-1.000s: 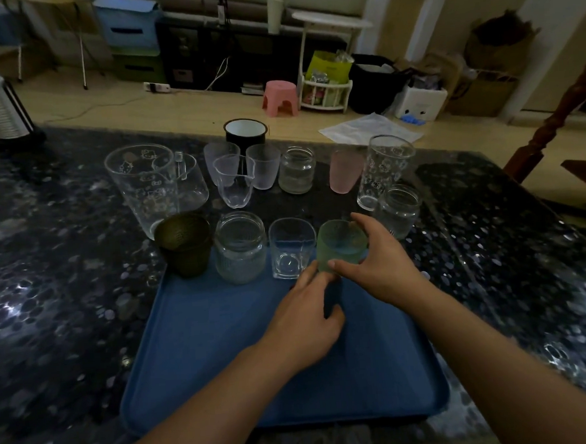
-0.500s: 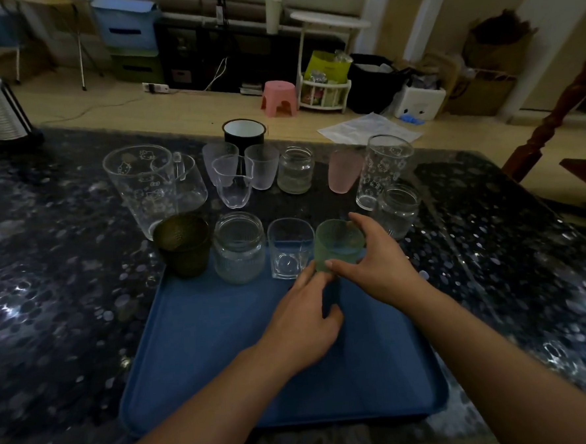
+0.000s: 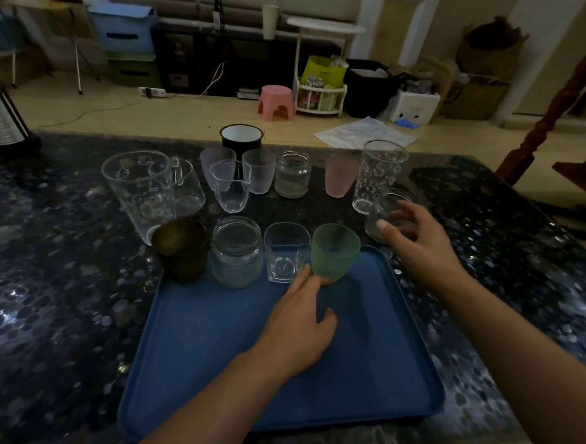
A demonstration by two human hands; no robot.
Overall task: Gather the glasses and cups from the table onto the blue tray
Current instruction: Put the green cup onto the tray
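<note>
Right hand (image 3: 419, 239), fingers spread and loosely curved, reaches over a small clear glass (image 3: 385, 216) near the table's right edge, not yet gripping it. Left hand (image 3: 299, 324) rests open on the blue tray (image 3: 204, 364), fingertips touching the green cup (image 3: 334, 252) at the tray's far edge. Risk: the reach may knock the tall printed glass (image 3: 378, 173) just behind, or the left fingertips may tip the green cup.

The blue tray (image 3: 204, 364) looks like matt plastic — faintly grainy. The tabletop (image 3: 49, 305) is glossy dark stone with pale flecks. On the tray's far edge, the green cup (image 3: 335, 251) is frosted and textured, the square glass (image 3: 287, 251) clear and smooth — the jar (image 3: 237, 252) ribbed glass.
</note>
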